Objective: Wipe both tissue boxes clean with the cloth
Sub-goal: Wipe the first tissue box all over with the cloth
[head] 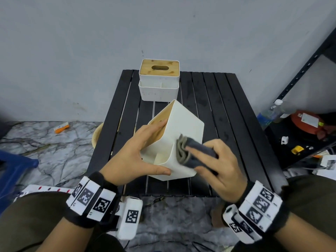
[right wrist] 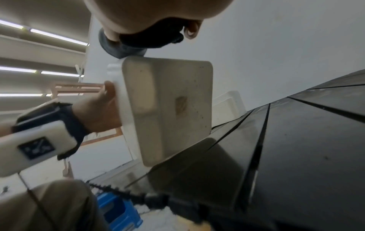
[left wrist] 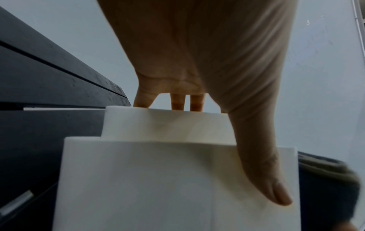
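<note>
A white tissue box with a wooden lid stands tilted on one lower edge on the black slatted table. My left hand grips it, fingers on the lid and thumb on the white front. My right hand holds a folded grey cloth pressed against the box's right side. The right wrist view shows the box's speckled underside with the cloth at its upper edge. The second tissue box, also white with a wooden lid, stands upright at the table's far edge.
A black metal shelf stands at the right, with a water bottle and a red object on its lower level. A blue bin is on the marble floor at the left. A beige basin sits beside the table's left edge.
</note>
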